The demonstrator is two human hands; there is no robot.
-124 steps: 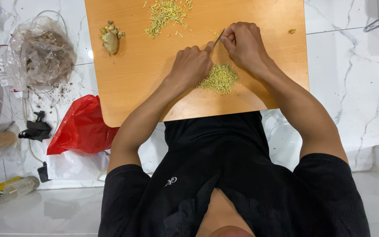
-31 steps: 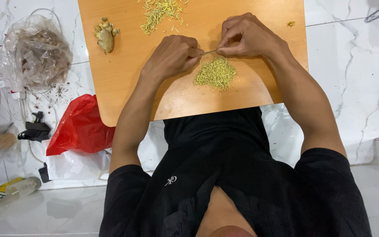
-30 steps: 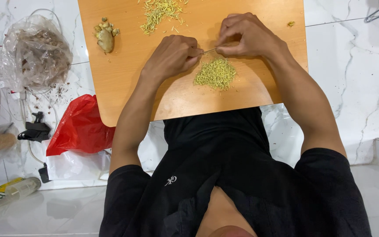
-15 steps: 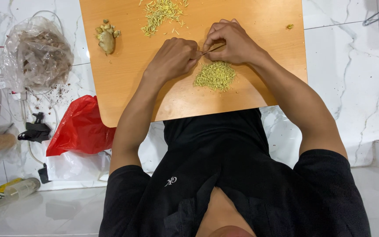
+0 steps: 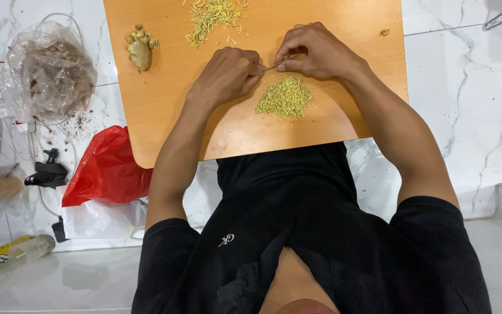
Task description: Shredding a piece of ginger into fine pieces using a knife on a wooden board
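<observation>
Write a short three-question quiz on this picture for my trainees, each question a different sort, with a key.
1. True or false: the left hand and right hand both pinch one thin stalk above the near pile.
2. Which lies on the board at its far left?
A. a red bag
B. a ginger piece
C. a bottle
3. Fill in: the red bag lies on the ____ beside the board.

Key
1. True.
2. B: the ginger piece sits left of the far pile.
3. Floor, white and marbled.
</observation>
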